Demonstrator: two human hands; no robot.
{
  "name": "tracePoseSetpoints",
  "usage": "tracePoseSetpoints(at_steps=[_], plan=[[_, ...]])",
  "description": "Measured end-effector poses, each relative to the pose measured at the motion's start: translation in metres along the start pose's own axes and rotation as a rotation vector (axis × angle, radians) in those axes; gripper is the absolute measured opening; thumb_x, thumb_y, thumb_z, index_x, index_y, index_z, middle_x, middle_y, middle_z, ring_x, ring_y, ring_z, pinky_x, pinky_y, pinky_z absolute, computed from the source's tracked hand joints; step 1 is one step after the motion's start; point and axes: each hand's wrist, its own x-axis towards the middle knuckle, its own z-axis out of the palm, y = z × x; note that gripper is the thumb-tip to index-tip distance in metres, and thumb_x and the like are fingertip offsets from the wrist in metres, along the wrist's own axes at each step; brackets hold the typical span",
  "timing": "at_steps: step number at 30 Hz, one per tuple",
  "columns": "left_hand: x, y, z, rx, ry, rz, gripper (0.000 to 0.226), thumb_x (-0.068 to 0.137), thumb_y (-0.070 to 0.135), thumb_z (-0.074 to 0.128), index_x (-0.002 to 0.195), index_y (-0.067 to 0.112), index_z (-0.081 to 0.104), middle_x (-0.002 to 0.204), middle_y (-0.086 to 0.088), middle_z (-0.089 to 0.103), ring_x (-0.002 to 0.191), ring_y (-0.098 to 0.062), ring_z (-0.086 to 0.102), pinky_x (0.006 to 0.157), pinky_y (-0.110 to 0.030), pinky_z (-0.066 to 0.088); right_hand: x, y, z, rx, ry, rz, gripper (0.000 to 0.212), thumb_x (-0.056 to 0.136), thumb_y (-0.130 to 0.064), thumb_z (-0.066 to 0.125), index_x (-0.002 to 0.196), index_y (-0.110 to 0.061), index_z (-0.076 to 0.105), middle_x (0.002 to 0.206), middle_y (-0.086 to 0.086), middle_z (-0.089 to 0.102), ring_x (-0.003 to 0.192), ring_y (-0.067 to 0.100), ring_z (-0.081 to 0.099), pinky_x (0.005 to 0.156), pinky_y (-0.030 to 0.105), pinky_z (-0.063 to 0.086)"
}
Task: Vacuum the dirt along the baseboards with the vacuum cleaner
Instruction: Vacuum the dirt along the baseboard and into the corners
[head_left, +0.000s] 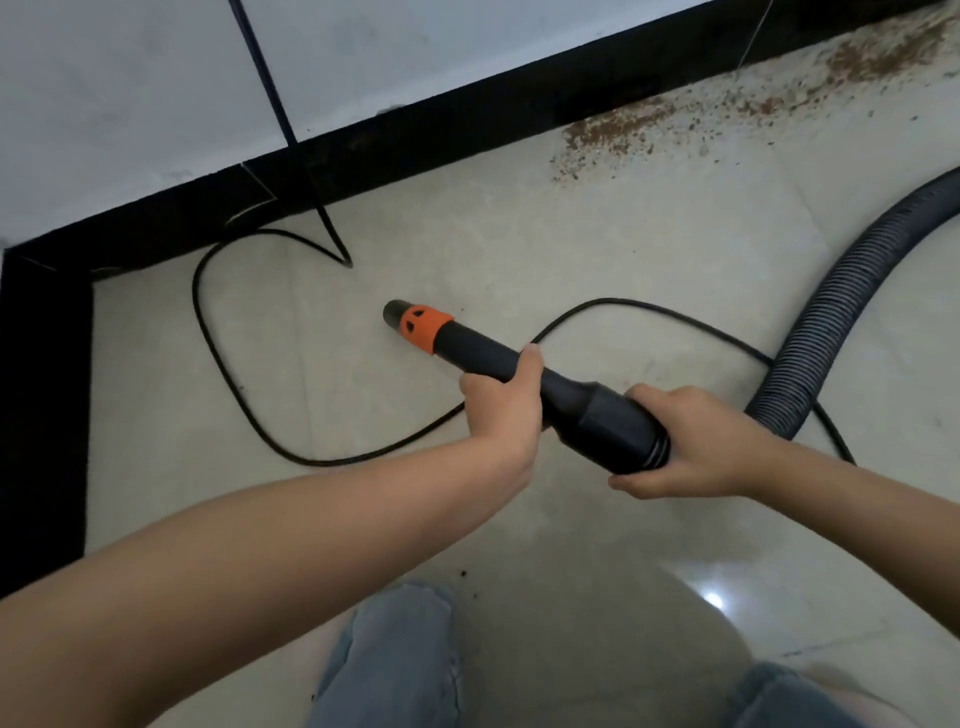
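A black vacuum nozzle (483, 353) with an orange collar points left and away, its tip just above the pale floor tiles. My left hand (501, 405) grips the tube behind the collar. My right hand (691, 447) grips the wide rear end where the ribbed grey hose (841, 312) joins. Brown dirt (618, 130) lies along the black baseboard (467, 119) at the upper right, well away from the nozzle tip.
A black power cord (218, 353) loops over the floor between nozzle and baseboard and runs under the tube. The baseboard turns a corner at the left (47, 364). My knees in jeans (389, 665) show at the bottom. A few crumbs lie near them.
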Motion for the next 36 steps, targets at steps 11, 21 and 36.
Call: tracePoseSetpoints(at_steps=[11, 21, 36], plan=[[0.019, 0.012, -0.063, -0.331, 0.318, -0.044, 0.047, 0.089, 0.028, 0.057, 0.128, 0.008, 0.042, 0.112, -0.01, 0.059, 0.078, -0.019, 0.06, 0.07, -0.032, 0.055, 0.056, -0.044, -0.004, -0.044, -0.135, -0.181, 0.038, 0.067, -0.037, 0.078, 0.073, -0.031, 0.042, 0.065, -0.013, 0.047, 0.062, 0.007, 0.047, 0.057, 0.023, 0.038], [0.045, 0.01, -0.13, -0.232, 0.55, 0.027, 0.052, 0.088, 0.036, 0.053, 0.131, 0.007, 0.044, 0.122, -0.015, 0.057, 0.102, -0.029, 0.058, 0.093, -0.043, 0.049, 0.09, -0.104, 0.038, -0.203, -0.135, -0.281, 0.045, 0.073, -0.048, 0.069, 0.093, -0.02, 0.041, 0.068, -0.009, 0.04, 0.072, 0.019, 0.047, 0.062, 0.026, 0.036], [0.047, 0.015, -0.088, 0.101, 0.441, 0.109, 0.053, 0.098, 0.038, 0.038, 0.136, 0.001, 0.036, 0.13, -0.016, 0.051, 0.116, -0.031, 0.051, 0.1, -0.039, 0.043, 0.055, -0.082, 0.038, -0.17, -0.071, -0.105, 0.056, 0.077, -0.052, 0.065, 0.112, -0.013, 0.044, 0.103, 0.006, 0.062, 0.091, 0.024, 0.06, 0.064, 0.025, 0.038]])
